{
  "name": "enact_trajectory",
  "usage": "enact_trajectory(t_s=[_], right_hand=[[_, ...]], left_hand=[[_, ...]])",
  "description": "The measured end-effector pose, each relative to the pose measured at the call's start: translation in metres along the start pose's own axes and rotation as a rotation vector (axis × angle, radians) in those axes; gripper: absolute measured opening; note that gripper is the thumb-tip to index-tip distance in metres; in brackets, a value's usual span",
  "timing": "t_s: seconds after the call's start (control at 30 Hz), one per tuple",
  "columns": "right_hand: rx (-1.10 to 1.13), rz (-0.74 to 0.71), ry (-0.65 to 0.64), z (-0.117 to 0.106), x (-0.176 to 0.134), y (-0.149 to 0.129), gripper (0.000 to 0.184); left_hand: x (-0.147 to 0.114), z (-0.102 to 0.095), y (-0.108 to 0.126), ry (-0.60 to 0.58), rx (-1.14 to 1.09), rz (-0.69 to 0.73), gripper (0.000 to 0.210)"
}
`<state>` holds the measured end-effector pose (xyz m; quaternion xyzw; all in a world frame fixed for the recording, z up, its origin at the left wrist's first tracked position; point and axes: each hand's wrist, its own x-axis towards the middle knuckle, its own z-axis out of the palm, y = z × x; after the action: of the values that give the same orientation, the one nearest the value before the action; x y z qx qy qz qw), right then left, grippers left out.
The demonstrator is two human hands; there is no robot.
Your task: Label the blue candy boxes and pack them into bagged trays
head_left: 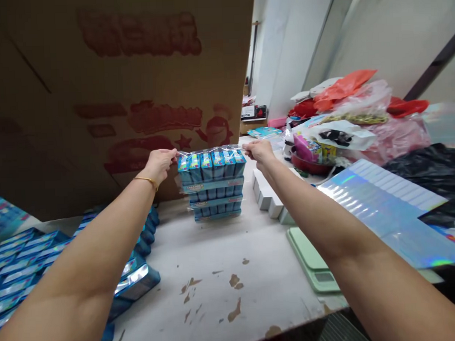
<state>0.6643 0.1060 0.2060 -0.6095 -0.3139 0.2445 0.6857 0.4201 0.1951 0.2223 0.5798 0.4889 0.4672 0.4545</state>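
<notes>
Both arms reach forward over the white table [200, 251] to a stack of blue packs [213, 188]. Each layer of the stack shows a row of small blue boxes in clear plastic wrapping. My left hand [160, 165] pinches the left end of the clear plastic wrapping [212, 150] at the top layer. At the opposite end, my right hand [259, 152] pinches the same wrapping, which looks stretched between the two hands. My fingertips are closed at both ends.
A large cardboard box [134, 74] stands behind on the left. Many blue boxes [32, 257] lie at left. A green scale [312, 257], white cartons [265, 191], shiny plastic sheets [385, 209] and a heap of plastic bags [352, 106] are at right.
</notes>
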Motion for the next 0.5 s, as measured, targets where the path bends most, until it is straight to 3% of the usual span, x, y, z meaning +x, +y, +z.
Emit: enact_trajectory(t_s=[0.2, 0.33, 0.43, 0.5], right_hand=[[-0.010, -0.039, -0.013, 0.004, 0.026, 0.013, 0.026], [0.011, -0.071, -0.093, -0.007, 0.041, 0.015, 0.022], [0.112, -0.015, -0.169, -0.029, 0.044, 0.039, 0.027], [0.214, 0.067, -0.089, -0.043, 0.035, 0.076, 0.034]], left_hand=[[0.024, 0.015, -0.007, -0.061, -0.042, 0.019, 0.015], [0.025, 0.013, -0.009, -0.073, -0.031, 0.040, 0.016], [0.014, 0.003, -0.029, 0.079, -0.096, 0.088, 0.024], [0.001, -0.003, -0.060, 0.215, -0.214, 0.053, 0.032]])
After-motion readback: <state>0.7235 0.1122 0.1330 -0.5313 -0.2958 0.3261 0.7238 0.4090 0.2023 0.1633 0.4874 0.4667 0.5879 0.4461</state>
